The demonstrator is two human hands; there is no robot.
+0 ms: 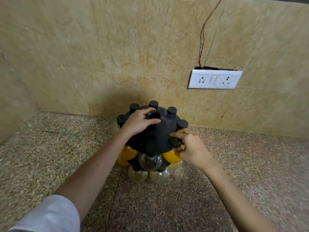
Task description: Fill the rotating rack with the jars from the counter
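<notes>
- Wall (133, 47): beige marbled tiles, filling upper half of view.
- Counter (50, 156): speckled granite, running back to the wall.
- Rack (155, 133): black, dome-topped, standing on the counter near the back wall, centre of view. Black-capped jars ringed round upper tier, more in a tier beneath.
- Left hand (138, 122): on top of the rack, thumb and fingers curled round the hollow central post (153, 115). Grey ribbed sleeve (50, 215) at bottom left edge.
- Right hand (192, 148): at the rack's right front edge, fingertips pinching the black cap (175, 141) of a yellow-filled jar (172, 156), thumb lower, by the jar's body. Jar at its slot; fully seated or not, cannot tell.
- Switch plate (214, 79): white, two sockets with switches between, on the wall up and right of the rack, well apart from it.
- Clear jar (150, 161): front centre, just beside the yellow-filled jar; second yellow jar (125, 155) on its other side.
- Two pale jars (138, 175) below, side by side.
- Wire (203, 36): thin, reddish, rising from the switch plate.
</notes>
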